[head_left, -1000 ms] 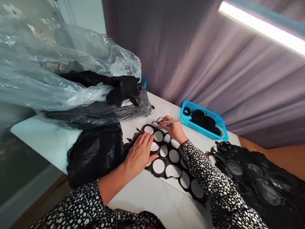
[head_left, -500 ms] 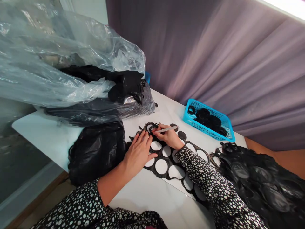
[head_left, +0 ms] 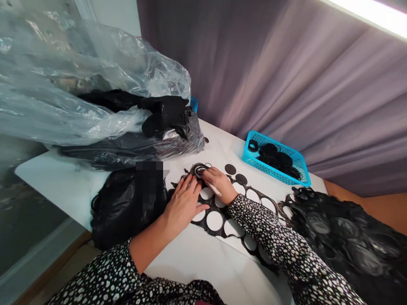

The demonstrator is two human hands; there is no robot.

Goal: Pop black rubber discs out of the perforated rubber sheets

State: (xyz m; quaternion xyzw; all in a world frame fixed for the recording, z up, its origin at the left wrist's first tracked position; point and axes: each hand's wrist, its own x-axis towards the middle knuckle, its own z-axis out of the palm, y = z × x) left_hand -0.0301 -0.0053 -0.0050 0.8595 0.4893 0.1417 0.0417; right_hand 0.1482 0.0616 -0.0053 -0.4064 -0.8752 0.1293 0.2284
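Note:
A black sheet [head_left: 222, 214] with rows of round cutouts lies before me, white showing through its holes. My left hand [head_left: 182, 202] rests flat over the sheet's left end, its fingers outstretched. Closed around a slim, pale, stick-like tool [head_left: 214, 187], my right hand [head_left: 224, 185] works just right of my left fingertips. The tool's tip is hidden by my fingers. Thin black rings [head_left: 199, 168] sit at the sheet's far left corner, touching or close to my right fingertips. Two loose black discs [head_left: 241, 179] lie beyond the sheet.
A blue basket [head_left: 276, 173] holding black rings stands at the table's back edge. To the right is a heap of black perforated sheets [head_left: 346, 237]. Black folded material [head_left: 127, 207] lies at left, below a large clear plastic bag [head_left: 104, 123]. A grey curtain [head_left: 254, 76] hangs behind.
My right hand has turned, so the tool now tilts down toward me instead of pointing out to the right. My left hand stays in place on the sheet.

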